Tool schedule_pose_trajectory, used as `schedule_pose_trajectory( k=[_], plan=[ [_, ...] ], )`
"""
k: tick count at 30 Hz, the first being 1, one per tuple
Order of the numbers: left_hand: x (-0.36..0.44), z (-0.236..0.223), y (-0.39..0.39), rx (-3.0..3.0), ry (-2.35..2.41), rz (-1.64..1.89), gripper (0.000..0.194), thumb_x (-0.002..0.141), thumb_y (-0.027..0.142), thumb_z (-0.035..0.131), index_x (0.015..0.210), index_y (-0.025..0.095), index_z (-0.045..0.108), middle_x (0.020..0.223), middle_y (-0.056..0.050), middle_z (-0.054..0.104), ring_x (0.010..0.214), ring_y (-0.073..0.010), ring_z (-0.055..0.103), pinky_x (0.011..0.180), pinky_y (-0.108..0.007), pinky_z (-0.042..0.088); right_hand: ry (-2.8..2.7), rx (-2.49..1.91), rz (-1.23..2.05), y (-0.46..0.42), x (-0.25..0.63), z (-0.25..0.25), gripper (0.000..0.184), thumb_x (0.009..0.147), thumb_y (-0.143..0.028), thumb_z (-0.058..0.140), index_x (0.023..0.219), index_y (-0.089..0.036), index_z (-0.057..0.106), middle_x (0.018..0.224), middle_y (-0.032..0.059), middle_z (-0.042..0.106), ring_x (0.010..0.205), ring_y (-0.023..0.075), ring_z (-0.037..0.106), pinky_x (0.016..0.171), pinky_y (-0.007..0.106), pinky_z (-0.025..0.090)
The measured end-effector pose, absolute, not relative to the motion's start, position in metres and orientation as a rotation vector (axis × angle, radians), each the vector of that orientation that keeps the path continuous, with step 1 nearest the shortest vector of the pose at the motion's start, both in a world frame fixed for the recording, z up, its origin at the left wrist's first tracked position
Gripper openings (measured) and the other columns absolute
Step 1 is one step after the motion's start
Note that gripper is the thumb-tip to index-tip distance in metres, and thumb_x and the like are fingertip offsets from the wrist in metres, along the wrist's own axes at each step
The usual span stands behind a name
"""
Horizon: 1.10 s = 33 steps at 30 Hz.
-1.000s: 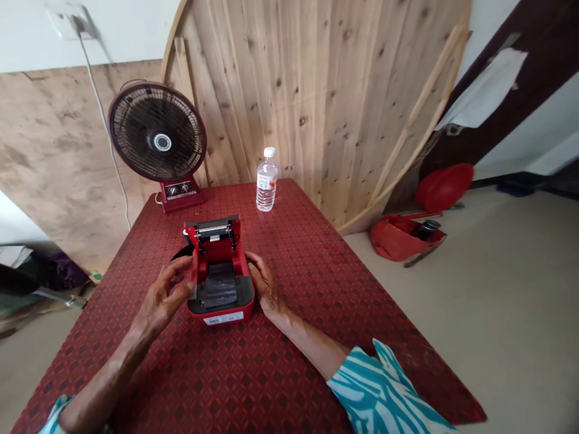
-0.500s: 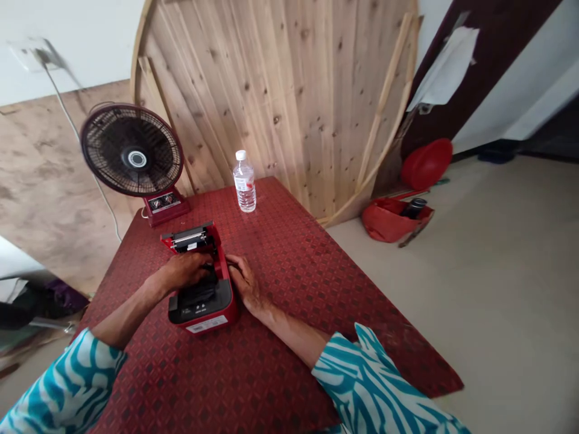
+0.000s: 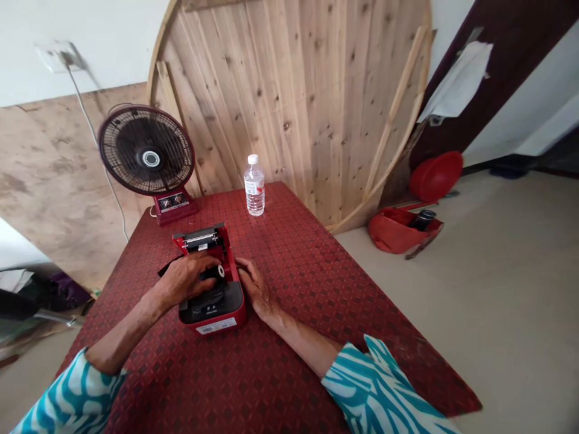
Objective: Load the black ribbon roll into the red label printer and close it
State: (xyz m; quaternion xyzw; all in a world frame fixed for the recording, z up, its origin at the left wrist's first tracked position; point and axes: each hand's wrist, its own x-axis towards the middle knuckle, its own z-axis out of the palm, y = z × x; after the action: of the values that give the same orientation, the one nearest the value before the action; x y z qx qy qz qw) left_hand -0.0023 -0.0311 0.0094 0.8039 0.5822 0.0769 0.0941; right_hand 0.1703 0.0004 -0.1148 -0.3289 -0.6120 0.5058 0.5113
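A red and black label printer [image 3: 231, 298] stands on the table with its lid [image 3: 201, 238] raised at the far end. My left hand [image 3: 187, 278] reaches into the opening, thumb and fingers curled around a dark roll with a white core end [image 3: 221, 272]. A piece of black film [image 3: 168, 266] sticks out to the left, behind that hand. My right hand [image 3: 256, 288] presses against the printer's right wall, its fingers bent along the red side. The inside beneath my left palm is hidden.
A maroon fan [image 3: 147, 154] and a clear water bottle [image 3: 254, 190] stand farther back on the patterned red table [image 3: 289, 337]. A round wooden board [image 3: 294, 102] leans behind. A red bag [image 3: 393, 232] and red basin [image 3: 436, 176] are at right.
My left hand has lifted slightly and its grip has shifted, so the roll's white core end now shows. Black film has appeared at the left. My right hand stays at the printer's side.
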Motion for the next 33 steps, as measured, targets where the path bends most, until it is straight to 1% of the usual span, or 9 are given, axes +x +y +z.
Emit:
schedule_pose_trajectory(
  k=[8, 11, 13, 17, 21, 25, 29, 31, 33],
  plan=[
    [-0.019, 0.017, -0.047, 2.163, 1.485, 0.629, 0.028, 0.078, 0.029, 0.061, 0.104, 0.025, 0.069, 0.097, -0.002, 0.070, 0.078, -0.0164, 0.065, 0.074, -0.026, 0.052, -1.530, -0.793, 1.237, 0.000, 0.171, -0.113, 0.030, 0.091, -0.035, 0.043, 0.114, -0.026, 0.060, 0.115, 0.0032, 0.063, 0.111, 0.0182, 0.056, 0.100, 0.037, 0.042],
    [-0.039, 0.029, -0.058, 2.002, 1.516, 0.780, 0.028, 0.075, 0.034, 0.067, 0.102, 0.025, 0.070, 0.093, -0.003, 0.071, 0.077, -0.0193, 0.066, 0.071, -0.030, 0.053, -1.535, -0.804, 1.251, 0.000, 0.172, -0.115, 0.030, 0.091, -0.036, 0.044, 0.115, -0.026, 0.060, 0.116, 0.0037, 0.062, 0.112, 0.0184, 0.056, 0.100, 0.037, 0.041],
    [-0.061, 0.037, -0.065, 1.825, 1.557, 0.982, 0.030, 0.072, 0.036, 0.071, 0.100, 0.024, 0.070, 0.092, -0.005, 0.072, 0.078, -0.0223, 0.067, 0.071, -0.033, 0.054, -1.536, -0.803, 1.263, 0.000, 0.173, -0.117, 0.031, 0.091, -0.037, 0.044, 0.115, -0.026, 0.059, 0.117, 0.0037, 0.062, 0.113, 0.0189, 0.056, 0.101, 0.037, 0.041],
    [-0.111, 0.038, -0.065, 1.548, 1.727, 1.279, 0.038, 0.064, 0.040, 0.078, 0.097, 0.023, 0.068, 0.088, -0.005, 0.072, 0.081, -0.0243, 0.067, 0.077, -0.038, 0.054, -1.505, -0.811, 1.286, 0.002, 0.173, -0.119, 0.032, 0.090, -0.039, 0.045, 0.115, -0.025, 0.059, 0.118, 0.0042, 0.063, 0.112, 0.0199, 0.056, 0.101, 0.038, 0.042],
    [-0.148, 0.001, -0.044, 1.484, 1.775, 1.198, 0.051, 0.059, 0.048, 0.078, 0.096, 0.017, 0.064, 0.084, -0.006, 0.071, 0.077, -0.0222, 0.067, 0.077, -0.038, 0.054, -1.487, -0.820, 1.299, 0.003, 0.172, -0.120, 0.032, 0.089, -0.040, 0.046, 0.114, -0.025, 0.060, 0.118, 0.0043, 0.064, 0.112, 0.0211, 0.057, 0.099, 0.038, 0.043],
    [-0.157, -0.045, -0.024, 1.488, 1.872, 1.122, 0.049, 0.059, 0.053, 0.072, 0.089, 0.016, 0.060, 0.081, -0.005, 0.071, 0.076, -0.0212, 0.067, 0.074, -0.034, 0.053, -1.492, -0.833, 1.300, 0.003, 0.171, -0.122, 0.033, 0.088, -0.042, 0.046, 0.114, -0.025, 0.060, 0.118, 0.0053, 0.064, 0.110, 0.0220, 0.058, 0.098, 0.040, 0.044],
    [-0.156, -0.060, -0.018, 1.485, 1.926, 1.074, 0.045, 0.058, 0.052, 0.071, 0.084, 0.018, 0.061, 0.076, -0.004, 0.071, 0.074, -0.0224, 0.067, 0.071, -0.034, 0.053, -1.512, -0.846, 1.285, 0.004, 0.172, -0.122, 0.035, 0.089, -0.043, 0.045, 0.114, -0.025, 0.060, 0.119, 0.0059, 0.064, 0.112, 0.0226, 0.057, 0.099, 0.040, 0.043],
    [-0.158, -0.057, -0.018, 1.486, 1.927, 1.051, 0.048, 0.058, 0.053, 0.072, 0.088, 0.017, 0.063, 0.083, -0.006, 0.073, 0.081, -0.0248, 0.068, 0.075, -0.036, 0.053, -1.513, -0.855, 1.284, 0.004, 0.172, -0.123, 0.035, 0.088, -0.044, 0.045, 0.114, -0.024, 0.060, 0.119, 0.0061, 0.064, 0.113, 0.0228, 0.057, 0.099, 0.040, 0.043],
    [-0.158, -0.049, -0.014, 1.541, 1.928, 1.010, 0.056, 0.062, 0.056, 0.068, 0.100, 0.016, 0.064, 0.099, -0.010, 0.073, 0.095, -0.0276, 0.067, 0.084, -0.037, 0.052, -1.509, -0.866, 1.291, 0.005, 0.172, -0.123, 0.035, 0.088, -0.043, 0.046, 0.114, -0.024, 0.060, 0.118, 0.0062, 0.064, 0.113, 0.0228, 0.057, 0.099, 0.040, 0.043]
  ],
)
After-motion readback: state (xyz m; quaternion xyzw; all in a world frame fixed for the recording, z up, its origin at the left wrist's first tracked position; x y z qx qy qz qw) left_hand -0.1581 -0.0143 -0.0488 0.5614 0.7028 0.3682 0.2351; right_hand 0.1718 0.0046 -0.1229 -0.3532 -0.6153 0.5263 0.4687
